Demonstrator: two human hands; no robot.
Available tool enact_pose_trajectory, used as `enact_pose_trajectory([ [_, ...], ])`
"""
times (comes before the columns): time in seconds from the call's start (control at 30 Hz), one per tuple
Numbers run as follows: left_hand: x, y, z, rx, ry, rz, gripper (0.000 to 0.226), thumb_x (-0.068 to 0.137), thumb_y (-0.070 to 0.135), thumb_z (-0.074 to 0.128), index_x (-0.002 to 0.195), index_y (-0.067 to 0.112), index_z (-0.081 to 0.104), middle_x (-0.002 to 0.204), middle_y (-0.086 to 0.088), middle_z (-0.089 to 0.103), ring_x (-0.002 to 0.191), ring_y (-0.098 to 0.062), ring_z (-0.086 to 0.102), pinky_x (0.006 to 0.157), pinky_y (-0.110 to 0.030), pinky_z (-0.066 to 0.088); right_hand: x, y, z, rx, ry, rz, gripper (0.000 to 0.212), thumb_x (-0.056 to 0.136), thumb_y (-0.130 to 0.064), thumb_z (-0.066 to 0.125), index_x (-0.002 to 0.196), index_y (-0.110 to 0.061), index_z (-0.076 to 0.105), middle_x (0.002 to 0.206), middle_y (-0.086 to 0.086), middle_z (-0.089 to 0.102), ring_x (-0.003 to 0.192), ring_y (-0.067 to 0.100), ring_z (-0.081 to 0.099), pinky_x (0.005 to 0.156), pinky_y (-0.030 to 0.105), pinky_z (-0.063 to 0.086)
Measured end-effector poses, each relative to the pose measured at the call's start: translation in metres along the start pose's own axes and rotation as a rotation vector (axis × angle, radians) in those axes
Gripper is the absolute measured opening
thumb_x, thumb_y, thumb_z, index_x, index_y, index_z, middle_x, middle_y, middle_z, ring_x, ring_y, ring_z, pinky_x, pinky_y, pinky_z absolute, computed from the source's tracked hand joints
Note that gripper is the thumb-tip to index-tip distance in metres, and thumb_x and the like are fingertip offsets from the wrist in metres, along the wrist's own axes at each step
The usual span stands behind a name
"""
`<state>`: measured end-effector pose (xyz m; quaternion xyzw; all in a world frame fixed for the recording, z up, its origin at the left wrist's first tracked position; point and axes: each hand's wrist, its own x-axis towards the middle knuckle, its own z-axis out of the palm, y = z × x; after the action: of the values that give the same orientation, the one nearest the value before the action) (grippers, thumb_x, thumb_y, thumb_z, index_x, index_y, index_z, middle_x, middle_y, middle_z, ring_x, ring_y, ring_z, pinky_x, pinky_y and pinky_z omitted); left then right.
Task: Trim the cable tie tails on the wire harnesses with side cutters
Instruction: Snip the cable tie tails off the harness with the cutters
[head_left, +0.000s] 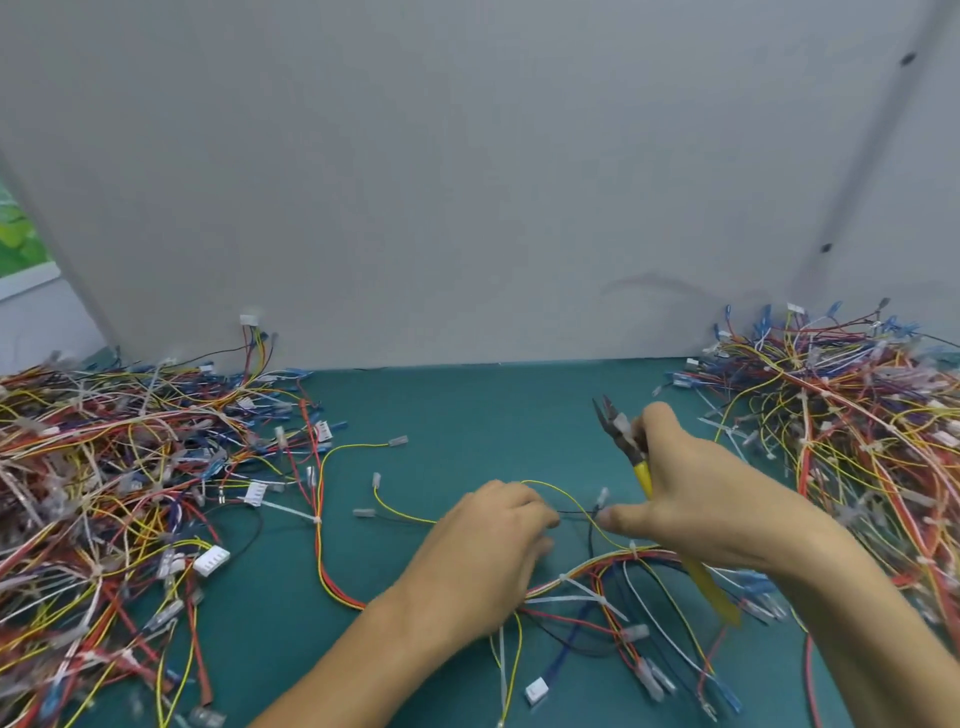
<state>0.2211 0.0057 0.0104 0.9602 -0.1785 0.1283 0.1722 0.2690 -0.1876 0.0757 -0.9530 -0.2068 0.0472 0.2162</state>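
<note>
One wire harness (587, 577) of red, yellow, black and blue wires lies spread on the green mat in front of me, with white cable tie tails (582, 597) sticking out of it. My left hand (488, 540) is curled over the harness and pinches its thin black and yellow wires. My right hand (696, 493) grips the yellow-handled side cutters (623, 431), jaws pointing up and away, while its thumb touches the same wires just right of the left hand.
A big tangle of harnesses (104, 493) covers the mat's left side, another pile (852, 426) fills the right. A grey board (467, 182) stands upright behind the green mat (467, 410). A separate harness (319, 519) trails from the left pile.
</note>
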Motion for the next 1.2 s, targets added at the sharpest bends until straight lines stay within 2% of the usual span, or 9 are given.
enact_pose_trajectory([
  [0.2,0.04,0.034,0.019,-0.228,-0.115,-0.044,0.028,0.09,0.035,0.061,0.112,0.018,0.065,0.104,-0.002,0.066,0.097,-0.019,0.058,0.085,-0.027,0.043,0.0,0.026,-0.015,0.007,0.01,0.061,0.047,0.074,-0.033,0.074,0.096,-0.025,0.033,0.091,-0.002,0.04,0.073,0.006,0.041,0.056,0.022,0.029],
  [0.33,0.05,0.036,0.031,-0.431,-0.111,-0.237,0.033,0.085,0.033,0.069,0.114,0.017,0.064,0.101,0.003,0.071,0.093,-0.014,0.063,0.085,-0.022,0.046,-0.003,0.046,-0.025,-0.093,0.076,0.097,0.034,0.076,-0.029,0.072,0.097,-0.019,0.049,0.09,0.0,0.046,0.073,0.012,0.047,0.058,0.027,0.035],
  [0.43,0.051,0.031,0.038,-0.527,-0.057,-0.337,0.025,0.086,0.027,0.069,0.109,0.016,0.068,0.099,0.0,0.073,0.086,-0.009,0.064,0.08,-0.012,0.047,-0.007,0.057,-0.027,-0.208,-0.028,0.038,0.013,0.082,-0.026,0.066,0.08,-0.022,0.054,0.075,0.0,0.055,0.064,0.012,0.049,0.059,0.028,0.037],
  [0.53,0.051,0.03,0.043,-0.589,-0.005,-0.341,0.015,0.086,0.023,0.069,0.1,0.017,0.073,0.091,0.004,0.073,0.073,0.0,0.058,0.066,-0.001,0.039,-0.011,0.065,-0.019,-0.349,-0.174,0.013,0.005,0.089,-0.029,0.057,0.085,-0.027,0.055,0.082,-0.003,0.059,0.077,0.015,0.057,0.071,0.032,0.048],
  [0.67,0.05,0.029,0.052,-0.627,-0.009,-0.344,0.015,0.086,0.018,0.068,0.101,0.018,0.073,0.091,0.005,0.073,0.076,-0.003,0.06,0.079,-0.016,0.048,-0.014,0.073,0.002,-0.561,-0.214,-0.02,0.026,0.09,-0.045,0.053,0.113,-0.032,0.056,0.093,-0.006,0.044,0.104,0.021,0.057,0.075,0.031,0.046],
  [0.8,0.051,0.028,0.054,-0.623,-0.02,-0.31,0.016,0.087,0.016,0.066,0.101,0.019,0.074,0.093,0.008,0.073,0.077,0.001,0.06,0.081,-0.016,0.047,-0.015,0.077,0.012,-0.646,-0.124,-0.076,0.042,0.09,-0.059,0.049,0.124,-0.035,0.052,0.103,-0.005,0.048,0.105,0.022,0.056,0.068,0.03,0.035],
  [0.93,0.054,0.031,0.054,-0.667,-0.02,-0.303,0.011,0.083,0.018,0.072,0.093,0.021,0.075,0.072,0.016,0.066,0.06,0.013,0.055,0.066,-0.007,0.042,-0.014,0.08,0.015,-0.654,-0.129,-0.102,0.047,0.088,-0.062,0.05,0.125,-0.033,0.051,0.092,-0.005,0.039,0.104,0.023,0.056,0.071,0.031,0.035],
  [1.1,0.054,0.035,0.056,-0.618,0.001,-0.35,0.005,0.084,0.024,0.07,0.082,0.024,0.074,0.07,0.009,0.069,0.067,-0.006,0.057,0.072,-0.024,0.048,-0.013,0.079,0.015,-0.669,-0.157,-0.148,0.043,0.089,-0.058,0.051,0.12,-0.028,0.053,0.089,-0.004,0.037,0.102,0.024,0.056,0.071,0.031,0.035],
  [1.2,0.053,0.035,0.057,-0.618,0.013,-0.352,0.006,0.085,0.023,0.068,0.082,0.023,0.074,0.072,0.008,0.069,0.068,-0.007,0.058,0.072,-0.025,0.048,-0.012,0.079,0.013,-0.656,-0.19,-0.144,0.041,0.09,-0.057,0.051,0.118,-0.027,0.053,0.09,-0.004,0.038,0.101,0.025,0.057,0.073,0.032,0.039],
])
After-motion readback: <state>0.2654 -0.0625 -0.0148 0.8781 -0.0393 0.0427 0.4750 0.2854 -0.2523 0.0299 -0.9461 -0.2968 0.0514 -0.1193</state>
